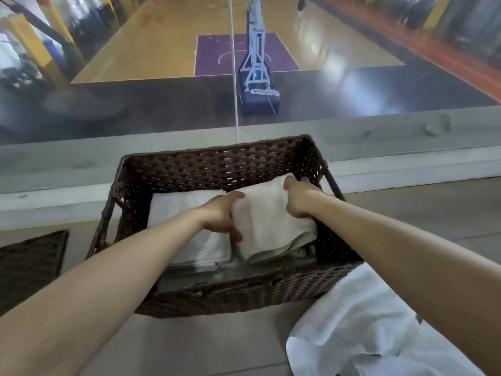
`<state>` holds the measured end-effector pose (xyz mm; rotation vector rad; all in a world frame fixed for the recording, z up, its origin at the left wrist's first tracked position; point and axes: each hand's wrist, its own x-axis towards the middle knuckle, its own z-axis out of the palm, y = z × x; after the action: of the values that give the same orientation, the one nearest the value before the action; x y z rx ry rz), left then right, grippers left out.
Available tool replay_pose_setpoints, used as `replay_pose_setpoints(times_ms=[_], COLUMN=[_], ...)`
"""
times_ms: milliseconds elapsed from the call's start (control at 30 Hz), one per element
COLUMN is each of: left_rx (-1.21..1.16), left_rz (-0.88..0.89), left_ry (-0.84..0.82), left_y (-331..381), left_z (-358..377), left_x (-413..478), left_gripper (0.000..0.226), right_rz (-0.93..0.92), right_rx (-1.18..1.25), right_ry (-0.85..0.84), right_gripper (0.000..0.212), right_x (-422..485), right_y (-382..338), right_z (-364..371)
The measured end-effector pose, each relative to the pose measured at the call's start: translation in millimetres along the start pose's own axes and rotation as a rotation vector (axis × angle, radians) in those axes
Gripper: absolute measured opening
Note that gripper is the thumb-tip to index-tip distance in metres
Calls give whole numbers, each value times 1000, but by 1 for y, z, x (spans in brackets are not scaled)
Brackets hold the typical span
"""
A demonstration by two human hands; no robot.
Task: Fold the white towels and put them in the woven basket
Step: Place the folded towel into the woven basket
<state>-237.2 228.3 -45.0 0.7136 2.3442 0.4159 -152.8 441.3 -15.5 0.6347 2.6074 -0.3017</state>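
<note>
So both hands are down inside the basket here. The left hand (pixel 226 213) is clamped on the left edge of the folded towel (pixel 273 226), thumb over the top and fingers tucked under, and the right hand (pixel 299 198) is closed on its far right edge the same way. Holding it from two opposite sides like that looks like it's meant to keep the fold from flopping open while it gets set down.

The towel is sitting in the right half of the woven basket (pixel 217 164), a bit tilted, its near end low and not quite flat yet. Right beside it on the left is another folded white towel (pixel 187 234), already lying flat, so I'd guess this one is being squeezed in next to it to fill the row.

Outside the basket, more white cloth (pixel 360 329) is bunched up near the right arm, probably still waiting to be folded. The basket itself rests on the floor (pixel 211 346) by a low ledge (pixel 81 158).
</note>
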Motion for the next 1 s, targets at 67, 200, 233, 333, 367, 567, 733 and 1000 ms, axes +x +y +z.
replay_pose_setpoints(times_ms=[67, 200, 233, 333, 367, 567, 733, 1000], left_rx=[452, 786, 769, 664, 644, 697, 642, 588], left_rz=[27, 129, 121, 79, 68, 47, 94, 47], left_ry=[117, 103, 38, -29, -24, 9, 173, 463], left_y=[8, 19, 18, 13, 11, 27, 46, 28], left_z=[7, 4, 3, 6, 10, 10, -8, -35], left_x=[6, 15, 18, 22, 21, 0, -47, -208], left_gripper=[124, 123, 125, 132, 138, 143, 106, 67], right_rz=[-90, -248, -233, -218, -217, -240, -350, -574], right_rx=[-258, -448, -414, -374, -377, -394, -300, -232], right_ry=[16, -181, -244, -296, -294, -205, 41, 264], right_gripper=[94, 153, 158, 163, 164, 148, 72, 56], right_x=[5, 18, 23, 37, 39, 22, -27, -152], right_y=[-3, 5, 8, 12, 13, 4, 0, -47], right_z=[10, 19, 21, 32, 35, 26, -9, -46])
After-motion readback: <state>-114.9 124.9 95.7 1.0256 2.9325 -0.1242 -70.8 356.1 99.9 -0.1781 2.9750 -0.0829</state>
